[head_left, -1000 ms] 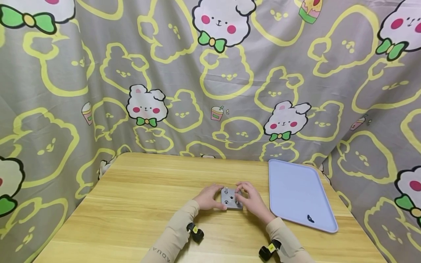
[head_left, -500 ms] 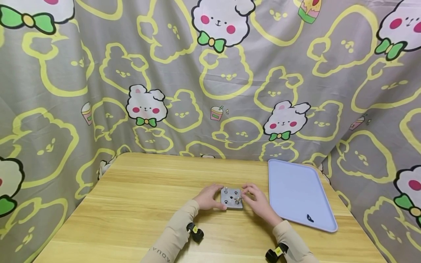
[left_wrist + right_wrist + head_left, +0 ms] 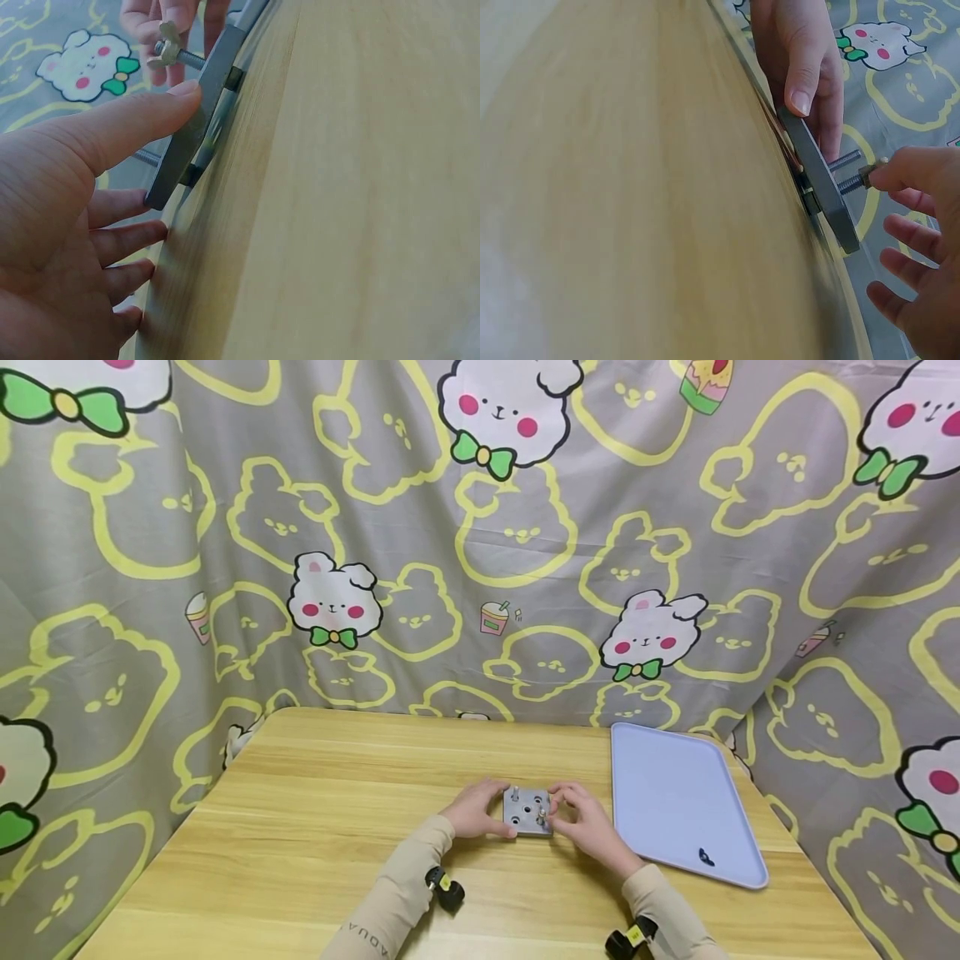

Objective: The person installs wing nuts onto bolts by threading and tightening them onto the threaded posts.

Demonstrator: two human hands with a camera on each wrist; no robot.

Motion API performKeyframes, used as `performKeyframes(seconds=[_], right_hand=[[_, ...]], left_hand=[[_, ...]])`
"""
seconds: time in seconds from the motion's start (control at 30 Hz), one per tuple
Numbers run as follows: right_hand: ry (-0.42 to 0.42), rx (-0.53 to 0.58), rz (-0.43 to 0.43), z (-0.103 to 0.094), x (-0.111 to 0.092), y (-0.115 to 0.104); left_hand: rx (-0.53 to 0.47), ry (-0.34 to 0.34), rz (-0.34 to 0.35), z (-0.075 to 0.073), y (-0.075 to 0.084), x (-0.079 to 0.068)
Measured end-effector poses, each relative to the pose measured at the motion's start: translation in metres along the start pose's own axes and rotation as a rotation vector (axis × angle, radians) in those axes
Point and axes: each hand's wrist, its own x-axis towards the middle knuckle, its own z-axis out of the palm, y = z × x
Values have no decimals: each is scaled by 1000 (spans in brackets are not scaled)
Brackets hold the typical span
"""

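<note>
A square grey metal plate (image 3: 529, 823) with several holes is on the table in the head view. My left hand (image 3: 472, 810) grips its left side, thumb at the near edge and fingers at the far one. Two threaded bolts stand up from the plate, a bare bolt (image 3: 515, 794) at far left and another at near right. On the latter sits a brass-coloured wing nut (image 3: 168, 46), near the bolt's tip. My right hand (image 3: 591, 828) is at the plate's right side, its thumb touching the wing nut and the other fingers loosely spread in the right wrist view.
A light blue tray (image 3: 675, 777) lies to the right on the wooden table (image 3: 337, 777), with a small black piece (image 3: 706, 857) near its front. Patterned curtain (image 3: 420, 527) hangs behind the table and at both sides. Each forearm wears a black camera.
My right hand has drawn back slightly to the right from over the plate, and its fingertips have shifted at the wing nut, whose wings have turned. My left hand and the plate stay put.
</note>
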Motion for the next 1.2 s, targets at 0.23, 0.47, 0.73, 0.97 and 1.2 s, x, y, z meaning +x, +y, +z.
performKeyframes(seconds=[0.23,0.47,0.73,0.97,1.2], right_hand=[[-19,23,6,4,4,-5],[-41,43,33,9,9,-8],[-30,51,56,14,15,-9],[-25,88,109,12,18,-13],[4,68,135,7,13,-8]], left_hand=[[8,-5,2,0,1,-1],[13,-11,-7,-1,1,-1],[8,-13,-8,-1,1,-1],[11,-13,-16,0,1,0],[4,-11,-16,0,0,0]])
